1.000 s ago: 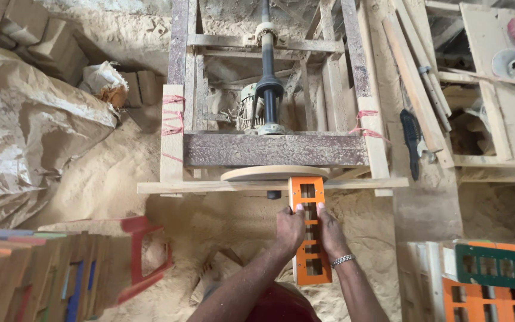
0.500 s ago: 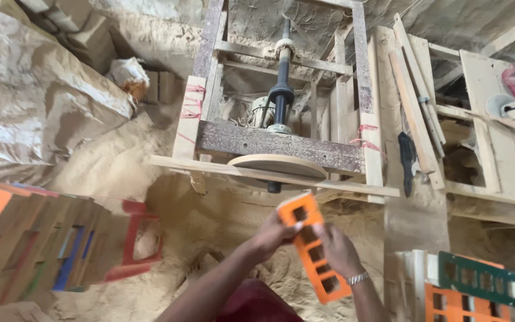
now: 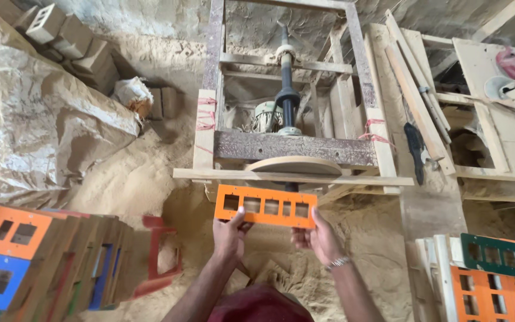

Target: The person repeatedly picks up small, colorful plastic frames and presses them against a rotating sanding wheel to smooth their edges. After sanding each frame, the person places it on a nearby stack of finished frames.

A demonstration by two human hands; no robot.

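Hands grip one piece: the left hand (image 3: 229,234) clamps the lower left edge of an orange rectangular panel (image 3: 266,206), thumb on its face, and the right hand (image 3: 319,237) clamps the lower right edge; a metal bracelet (image 3: 336,262) sits on the right wrist. Panel is held level, long side horizontal, with four square cut-outs in a row, in the air just below the front rail of a wooden machine frame (image 3: 293,146). Round wooden disc (image 3: 296,165) lies flat on that frame, directly above the panel; whether the two touch cannot be told. Vertical dark shaft (image 3: 287,89) rises behind the disc, with a small motor (image 3: 267,116) beside it. Sawdust (image 3: 132,173) covers the floor. Stack of orange and blue cut-out panels (image 3: 7,250) stands at left, a red frame piece (image 3: 162,256) near it. Green and orange panels (image 3: 496,268) lie at right. Crumpled sacking (image 3: 37,119) fills the upper left
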